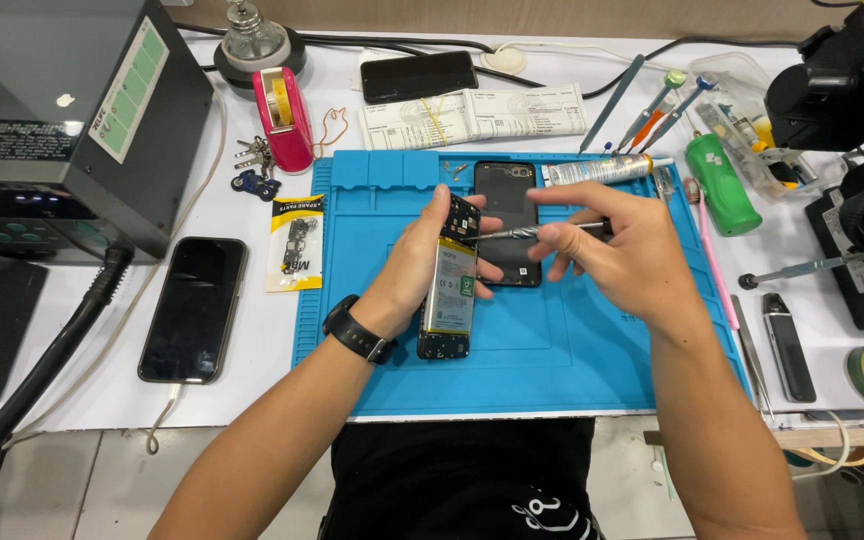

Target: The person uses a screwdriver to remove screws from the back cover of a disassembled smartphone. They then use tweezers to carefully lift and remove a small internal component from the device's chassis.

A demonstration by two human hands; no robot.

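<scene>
Left hand (pixel 414 268) grips opened phone (pixel 449 290) above blue mat (pixel 552 370); right hand (pixel 612 250) pinches screwdriver (pixel 522 233) at its top. Risk: tip slipping, gouging the battery (pixel 451 287).

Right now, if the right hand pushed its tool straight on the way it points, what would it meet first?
The right hand aims the screwdriver leftward; it would likely first meet the opened phone held in the left hand.
</scene>
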